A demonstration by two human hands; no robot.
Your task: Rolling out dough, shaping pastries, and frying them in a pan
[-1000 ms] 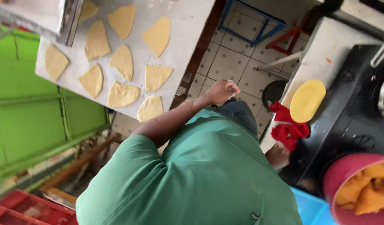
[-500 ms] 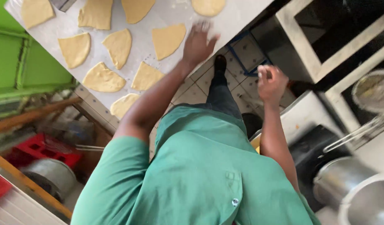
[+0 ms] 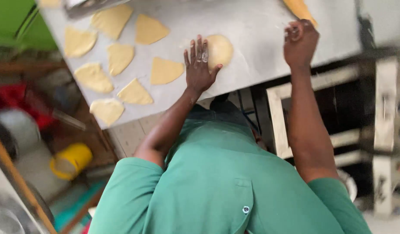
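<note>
My left hand (image 3: 199,65) lies flat on the floured white table (image 3: 260,39), fingers spread, its fingertips against the left edge of a round yellow dough disc (image 3: 220,50). Further right my right hand (image 3: 300,41) hovers over the table with its fingers curled shut; I cannot see anything inside it. Just above that hand an orange-yellow piece (image 3: 299,8) reaches the frame's top edge. Several triangular dough pieces (image 3: 165,70) lie spread over the left half of the table. My green shirt (image 3: 217,186) fills the foreground.
A yellow tub (image 3: 72,160) sits on the floor at lower left, near red items (image 3: 18,104). A white frame (image 3: 295,112) stands below the table's right side, with dark equipment (image 3: 382,130) beyond it. A metal object (image 3: 91,5) lies at the table's top edge.
The view has swung over the table. My left hand slid from the triangles to the round disc. My right hand rose from beside the table to above its surface.
</note>
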